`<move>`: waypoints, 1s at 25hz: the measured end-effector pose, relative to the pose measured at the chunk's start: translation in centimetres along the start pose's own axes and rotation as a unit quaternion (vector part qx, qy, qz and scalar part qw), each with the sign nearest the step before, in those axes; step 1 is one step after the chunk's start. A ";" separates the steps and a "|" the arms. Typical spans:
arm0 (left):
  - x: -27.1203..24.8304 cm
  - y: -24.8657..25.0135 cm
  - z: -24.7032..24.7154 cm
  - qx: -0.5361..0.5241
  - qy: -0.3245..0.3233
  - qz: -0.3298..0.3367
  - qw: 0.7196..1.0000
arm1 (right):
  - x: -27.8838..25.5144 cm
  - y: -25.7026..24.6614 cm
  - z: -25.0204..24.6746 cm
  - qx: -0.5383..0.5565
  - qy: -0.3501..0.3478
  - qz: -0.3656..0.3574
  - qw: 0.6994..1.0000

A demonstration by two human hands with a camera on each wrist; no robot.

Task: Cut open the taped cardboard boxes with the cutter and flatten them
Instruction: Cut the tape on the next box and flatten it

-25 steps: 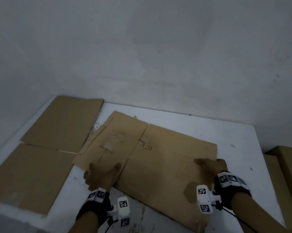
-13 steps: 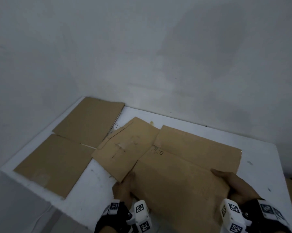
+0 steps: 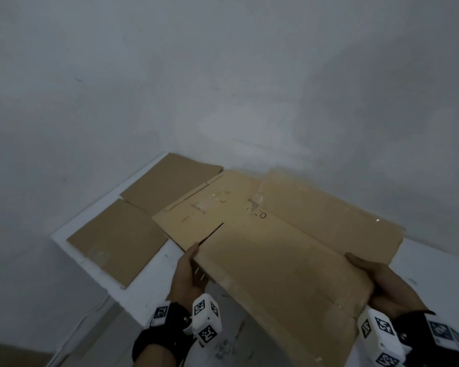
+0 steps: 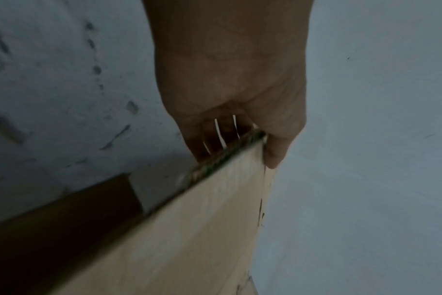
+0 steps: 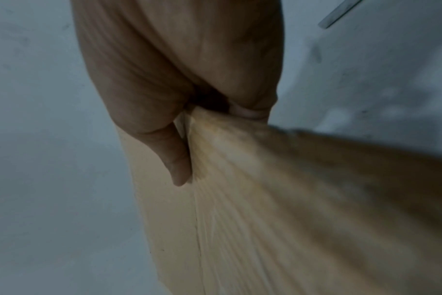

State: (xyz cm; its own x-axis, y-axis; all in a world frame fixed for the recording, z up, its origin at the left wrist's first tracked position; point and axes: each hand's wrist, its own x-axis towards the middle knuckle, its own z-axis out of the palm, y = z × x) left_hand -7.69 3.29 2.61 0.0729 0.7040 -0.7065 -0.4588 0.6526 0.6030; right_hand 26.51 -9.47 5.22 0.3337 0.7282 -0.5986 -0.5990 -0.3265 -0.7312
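A large flattened cardboard box (image 3: 276,250) is lifted off the white table (image 3: 434,268) and tilts up toward me. My left hand (image 3: 190,271) grips its left edge, thumb on top and fingers underneath; the left wrist view shows the same hold on the cardboard edge (image 4: 230,157) by my left hand (image 4: 240,139). My right hand (image 3: 374,276) grips the right edge, and the right wrist view shows the right hand (image 5: 189,143) with its thumb pressed on the cardboard (image 5: 265,199). No cutter is in view.
Two more flattened cardboard sheets lie on the table's left side, one nearer (image 3: 117,239) and one farther (image 3: 170,181). A plain grey wall (image 3: 223,88) stands right behind the table. The table's near left edge drops to the floor (image 3: 77,345).
Both hands have taken hold of the large cardboard's side edges and raised it from lying flat on the table. The head view has shifted right and back.
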 end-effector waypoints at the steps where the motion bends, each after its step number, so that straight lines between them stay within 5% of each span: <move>1: 0.0 0.7 -0.5 -0.017 -0.001 0.009 1.000 | 0.0 -0.6 0.4 -0.001 -0.003 -0.008 1.000; 7: 3.3 6.6 -7.5 -0.094 0.007 0.071 0.993 | 1.7 -3.7 6.1 -0.056 -0.015 -0.017 0.998; 10: 4.4 10.2 -10.6 -0.110 -0.035 0.070 0.991 | 3.1 -4.8 10.5 -0.081 -0.028 -0.016 0.996; 14: 6.6 15.0 -13.7 -0.117 0.015 0.028 0.993 | 3.5 -6.8 15.9 -0.126 -0.048 -0.033 0.990; 25: 10.6 20.7 -14.4 -0.021 0.017 -0.010 1.000 | 2.6 -15.7 23.5 -0.240 -0.110 -0.152 0.952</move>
State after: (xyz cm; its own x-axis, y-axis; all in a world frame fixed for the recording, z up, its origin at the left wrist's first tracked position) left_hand -29.13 20.25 2.25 0.0514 0.6806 -0.7308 -0.4949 0.6530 0.5733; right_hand 19.65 11.66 22.84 0.2459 0.9246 -0.2911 -0.0789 -0.2802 -0.9567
